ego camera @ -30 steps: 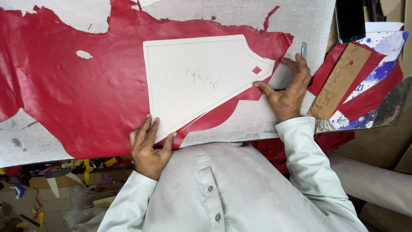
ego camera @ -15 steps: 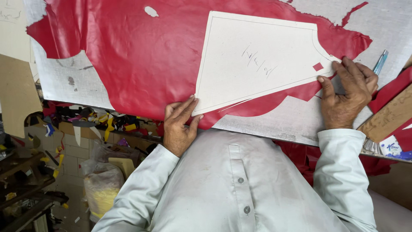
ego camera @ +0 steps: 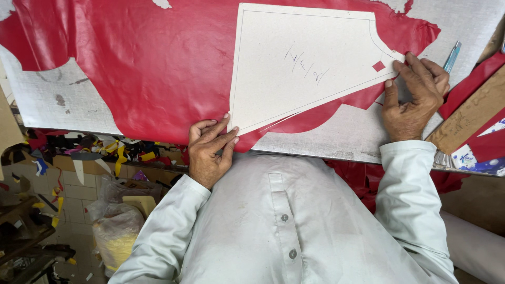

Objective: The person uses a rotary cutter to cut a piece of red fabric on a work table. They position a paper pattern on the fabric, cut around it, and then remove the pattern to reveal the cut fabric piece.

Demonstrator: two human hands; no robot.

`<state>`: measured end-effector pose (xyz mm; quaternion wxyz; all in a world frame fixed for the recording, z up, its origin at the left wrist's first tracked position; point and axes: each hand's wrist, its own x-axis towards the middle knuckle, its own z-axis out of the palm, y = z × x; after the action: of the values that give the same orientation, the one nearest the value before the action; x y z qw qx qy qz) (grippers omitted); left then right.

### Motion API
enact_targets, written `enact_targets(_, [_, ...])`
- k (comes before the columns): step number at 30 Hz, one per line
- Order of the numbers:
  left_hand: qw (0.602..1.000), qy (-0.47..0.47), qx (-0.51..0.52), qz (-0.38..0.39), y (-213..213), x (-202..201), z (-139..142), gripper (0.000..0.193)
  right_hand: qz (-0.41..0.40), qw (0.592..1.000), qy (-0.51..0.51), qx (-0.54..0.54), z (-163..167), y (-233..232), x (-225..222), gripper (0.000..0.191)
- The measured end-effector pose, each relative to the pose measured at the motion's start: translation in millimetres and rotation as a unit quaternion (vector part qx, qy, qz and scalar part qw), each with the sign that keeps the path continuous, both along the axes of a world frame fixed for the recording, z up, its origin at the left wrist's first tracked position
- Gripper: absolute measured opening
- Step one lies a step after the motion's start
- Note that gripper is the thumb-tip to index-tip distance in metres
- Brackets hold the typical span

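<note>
A view looking straight down a person's pale shirt front to a grey worktable (ego camera: 336,139); a large sheet of red leather (ego camera: 137,68) is lying across the table, its ragged near edge hanging just over the table's front edge; a pale card pattern (ego camera: 300,63), roughly kite-shaped with one curved notch on its far right side, is lying flat on the leather, its lowest pointed corner reaching the table's front edge; the left hand (ego camera: 209,150) is pressing on that lowest corner, fingers held straight and close together, flat on the card rather than gripping it; the right hand (ego camera: 413,97) is resting at the pattern's right-hand tip, beside a small red square opening in the card, fingers spread and laid flat, holding nothing; past that tip bare table is showing, with a light blue pen-like tool (ego camera: 451,57) lying just beyond the fingertips; further right a strip of brown board (ego camera: 465,118) is crowding the edge; to the left, wide open leather is stretching away uncovered; below the table's front edge, coloured scraps (ego camera: 105,150) are cluttering a lower shelf.
</note>
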<state>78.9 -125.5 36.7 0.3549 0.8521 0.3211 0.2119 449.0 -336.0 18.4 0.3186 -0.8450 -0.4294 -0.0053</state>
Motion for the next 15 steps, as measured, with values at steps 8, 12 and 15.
enact_targets(8, [1.0,-0.018,-0.014,0.001,3,-2,0,0.024,-0.012,1.0,0.015,0.013,22,15,-9,0.029])
enact_targets(12, [1.0,-0.02,-0.009,-0.014,7,-7,1,0.026,0.003,0.999,-0.036,-0.017,23,18,-10,0.029])
enact_targets(15, [0.999,-0.017,-0.016,-0.028,8,-10,1,0.028,0.0,0.999,0.03,0.038,11,9,-5,0.03])
